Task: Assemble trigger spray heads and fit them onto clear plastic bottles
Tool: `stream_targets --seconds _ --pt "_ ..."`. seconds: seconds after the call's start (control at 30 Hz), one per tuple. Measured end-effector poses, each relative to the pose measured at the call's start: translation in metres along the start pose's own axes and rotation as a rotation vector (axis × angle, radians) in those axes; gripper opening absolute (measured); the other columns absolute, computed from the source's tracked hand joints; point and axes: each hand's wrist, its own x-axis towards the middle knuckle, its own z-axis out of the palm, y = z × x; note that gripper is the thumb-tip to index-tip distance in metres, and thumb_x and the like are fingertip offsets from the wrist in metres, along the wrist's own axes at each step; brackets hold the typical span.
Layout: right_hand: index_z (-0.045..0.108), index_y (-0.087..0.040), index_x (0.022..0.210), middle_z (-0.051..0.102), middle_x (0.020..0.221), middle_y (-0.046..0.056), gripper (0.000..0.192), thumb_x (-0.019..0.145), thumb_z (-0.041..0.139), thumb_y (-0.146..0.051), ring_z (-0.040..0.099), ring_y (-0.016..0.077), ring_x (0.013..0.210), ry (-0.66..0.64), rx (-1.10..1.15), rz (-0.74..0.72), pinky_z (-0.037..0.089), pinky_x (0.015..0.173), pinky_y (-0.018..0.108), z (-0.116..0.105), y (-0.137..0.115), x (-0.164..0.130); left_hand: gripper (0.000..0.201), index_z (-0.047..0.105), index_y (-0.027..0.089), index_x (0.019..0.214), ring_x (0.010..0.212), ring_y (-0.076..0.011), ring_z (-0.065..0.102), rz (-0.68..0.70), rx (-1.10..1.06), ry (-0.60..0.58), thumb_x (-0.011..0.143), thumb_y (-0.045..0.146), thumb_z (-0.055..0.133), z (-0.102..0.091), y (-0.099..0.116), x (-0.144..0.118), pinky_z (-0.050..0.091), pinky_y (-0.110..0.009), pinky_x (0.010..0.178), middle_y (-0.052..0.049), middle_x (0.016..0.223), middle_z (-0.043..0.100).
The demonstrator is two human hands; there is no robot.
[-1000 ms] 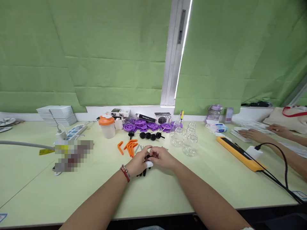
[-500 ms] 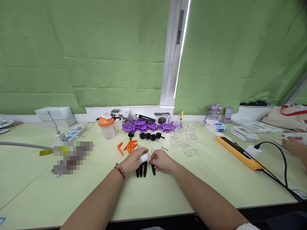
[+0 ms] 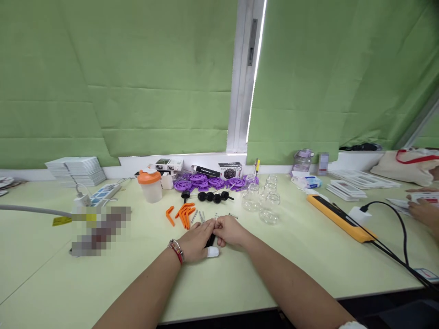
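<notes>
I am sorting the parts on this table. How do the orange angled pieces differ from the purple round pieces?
The orange angled plastic pieces are thin bent strips, lying close to the hands. The purple round plastic pieces are wheel-like discs, heaped farther back near the wall. Both lie loose on the pale green table.

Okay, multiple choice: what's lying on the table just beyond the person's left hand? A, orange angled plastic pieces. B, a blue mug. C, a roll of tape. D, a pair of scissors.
A: a cluster of orange angled pieces lies on the table just past the left hand.

"CUP HOLDER" on black box (image 3: 230,170)
</notes>
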Motion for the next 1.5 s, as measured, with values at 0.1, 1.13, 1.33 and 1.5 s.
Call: stream_targets --seconds 0.1,1.13,1.33,1.5 --pt "0.052 -0.017 0.076 0.058 0.045 -0.003 0.003 0.077 0.055 -0.016 0.054 0.0117 0.039 0.129 0.004 0.031 0.042 0.042 0.02 -0.022 -0.001 0.001 0.077 0.027 0.014 0.141 0.138 -0.0327 0.022 -0.019 0.058 -0.089 0.083 0.063 0.039 0.0 -0.001 0.001 0.02 -0.053 0.108 -0.021 0.149 0.022" --pt "0.067 -0.015 0.077 0.062 0.067 -0.001 0.013 0.067 0.065 -0.023 0.05 0.0107 0.061 0.018 -0.163 -0.132 0.04 0.059 0.022 -0.053 0.006 -0.007 0.06 0.027 0.018 0.141 0.128 -0.0265 0.041 -0.074 -0.054 0.22 0.089 0.043 0.043 -0.004 0.006 0.003 0.013 -0.053 0.111 -0.016 0.135 0.048" --pt "0.067 -0.016 0.08 0.062 0.07 -0.002 0.014 0.066 0.064 -0.019 0.054 0.0111 0.066 -0.252 0.004 -0.164 0.043 0.066 0.023 -0.052 -0.003 -0.014 0.021 0.061 0.024 0.101 0.08 -0.0164 0.059 -0.032 -0.214 0.343 0.088 0.029 0.046 0.001 0.007 0.01 0.02 -0.047 0.109 0.0 0.085 0.068" --pt "0.069 -0.015 0.08 0.063 0.067 -0.002 0.017 0.064 0.069 -0.02 0.055 0.0112 0.064 -0.347 -0.015 -0.165 0.044 0.068 0.024 -0.054 -0.006 -0.017 0.02 0.066 0.023 0.092 0.076 -0.0162 0.052 -0.029 -0.323 0.333 0.086 0.032 0.049 -0.002 0.015 0.01 0.036 -0.038 0.095 0.0 0.076 0.065"
